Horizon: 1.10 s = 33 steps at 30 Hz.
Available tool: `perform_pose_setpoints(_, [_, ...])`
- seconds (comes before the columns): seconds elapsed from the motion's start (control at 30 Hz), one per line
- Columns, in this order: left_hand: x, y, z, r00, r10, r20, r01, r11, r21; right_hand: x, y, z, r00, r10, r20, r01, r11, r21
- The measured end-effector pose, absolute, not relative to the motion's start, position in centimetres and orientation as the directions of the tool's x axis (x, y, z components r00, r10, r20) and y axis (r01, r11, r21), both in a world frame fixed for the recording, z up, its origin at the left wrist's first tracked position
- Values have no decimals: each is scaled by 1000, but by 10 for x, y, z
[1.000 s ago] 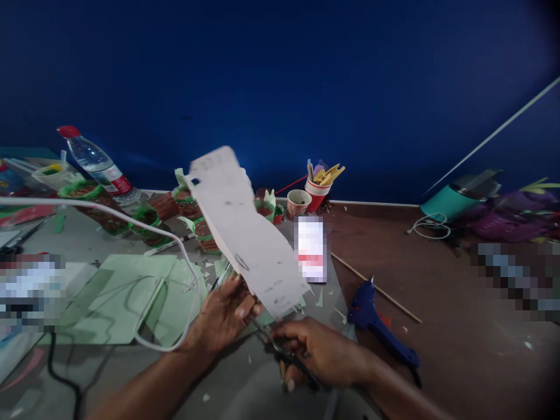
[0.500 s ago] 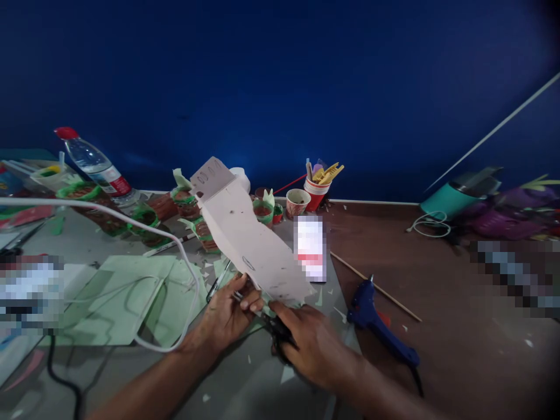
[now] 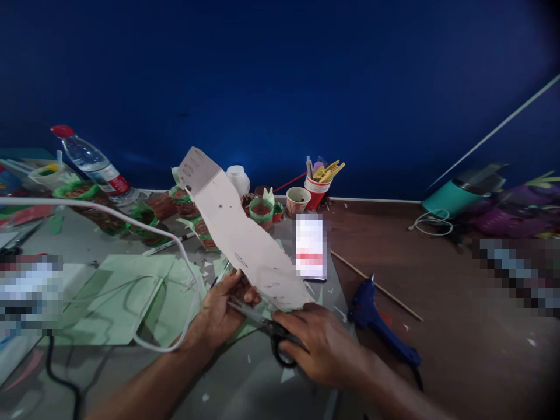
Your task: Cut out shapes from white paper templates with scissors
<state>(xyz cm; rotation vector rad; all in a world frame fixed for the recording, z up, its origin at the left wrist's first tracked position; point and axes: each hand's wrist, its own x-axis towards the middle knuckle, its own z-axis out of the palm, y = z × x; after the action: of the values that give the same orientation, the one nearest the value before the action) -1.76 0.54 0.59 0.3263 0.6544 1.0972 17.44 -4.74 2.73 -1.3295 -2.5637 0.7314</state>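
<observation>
My right hand (image 3: 321, 344) is closed around the black handles of a pair of scissors (image 3: 282, 347), whose blades point left along the lower edge of a long white piece of cardboard (image 3: 249, 239). The cardboard is wavy-edged, folded near its far end, and bears small drawn ovals. My left hand (image 3: 223, 309) is closed at the cardboard's lower left edge, its fingers curled just beyond the scissor tips. Part of its grip is hidden under the cardboard. Green paper (image 3: 247, 324) lies beneath the hands.
A blue glue gun (image 3: 382, 321) and a wooden stick (image 3: 394, 296) lie on the right. A lit phone (image 3: 310, 248) lies beyond my right hand. Left are a white cable (image 3: 186, 262), green sheets (image 3: 100, 303) and a tilted bottle (image 3: 94, 163). Cups (image 3: 298, 201) stand by the wall.
The cardboard has shifted slightly up and left, its far end uncovering more of a white jar. The scissors have drawn back a little, with their blades more visible.
</observation>
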Motion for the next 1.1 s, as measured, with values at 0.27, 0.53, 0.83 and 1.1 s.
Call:
perform_pose_setpoints(0.27, [-26, 12, 11, 158, 960, -230, -597, 279, 752, 177, -45, 28, -633, 770, -81, 744, 576, -338])
perform_pose_setpoints(0.53, [-29, 8, 14, 125, 991, -44, -358, 87, 930, 176, -46, 25, -630, 772, -84, 762, 593, -261])
perform_pose_setpoints(0.83, [-24, 3, 23, 163, 983, -81, -223, 117, 968, 176, -47, 21, -648, 762, -13, 741, 626, -244])
perform_pose_setpoints(1.1, [-25, 3, 11, 133, 983, -126, -262, 158, 952, 169, -48, 22, -653, 757, -21, 743, 635, -212])
